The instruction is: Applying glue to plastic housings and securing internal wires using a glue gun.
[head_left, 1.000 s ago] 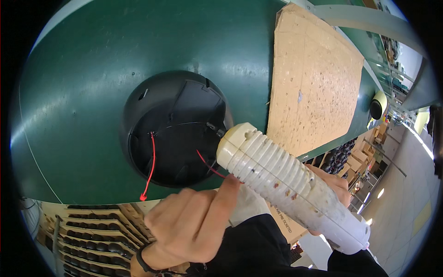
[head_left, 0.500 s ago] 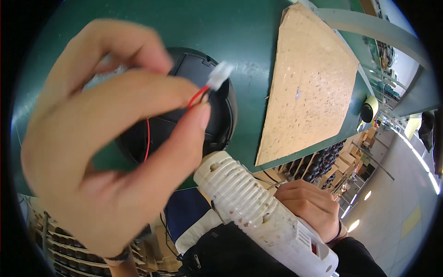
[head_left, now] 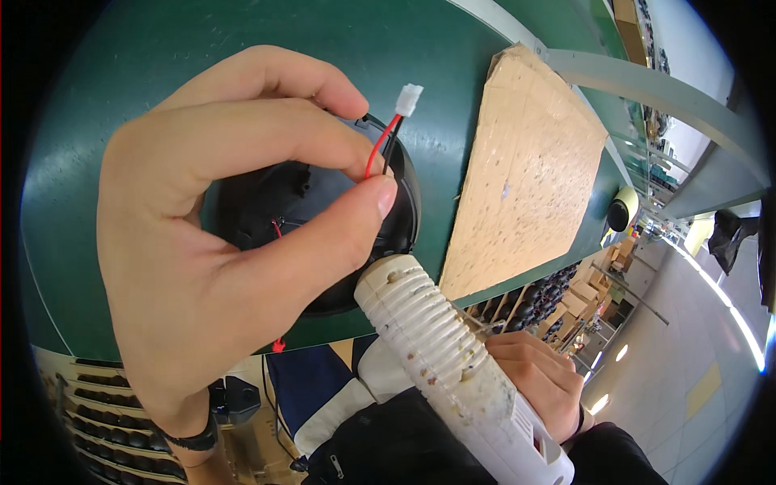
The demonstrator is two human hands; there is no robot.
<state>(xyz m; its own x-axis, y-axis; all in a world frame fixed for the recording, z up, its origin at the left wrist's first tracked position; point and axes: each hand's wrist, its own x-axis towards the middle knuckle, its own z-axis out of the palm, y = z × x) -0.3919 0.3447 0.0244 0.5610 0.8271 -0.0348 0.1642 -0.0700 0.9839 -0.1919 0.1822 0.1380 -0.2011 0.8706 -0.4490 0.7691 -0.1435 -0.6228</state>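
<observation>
A person's left hand (head_left: 250, 218), at 10 o'clock from the middle of the view, pinches a pair of thin wires (head_left: 381, 148), one red and one black, between thumb and forefinger, the other fingers curled loosely above. The wires rise to a small white connector (head_left: 409, 100) at 12 o'clock, standing clear of the fingertips. At 5 o'clock, a stained white tool (head_left: 432, 343) with a ribbed barrel slants toward the center; the right hand (head_left: 537, 384), between 4 and 5 o'clock, is closed in a fist-like hold at its side, the part gripped hidden from sight. Behind the left hand, toward 9 o'clock, a round black shell (head_left: 263, 194) lies on a green table (head_left: 242, 24), partly covered by the hand. The tool's tip overlaps the shell's rim in view; whether they touch cannot be told. A red plug (head_left: 279, 345) shows near the table's edge between 7 and 8 o'clock. A pitted sheet of brown cardboard (head_left: 529, 174) lies at 2 o'clock, and shelves (head_left: 105, 396) of dark rounded pieces line 8 o'clock.
</observation>
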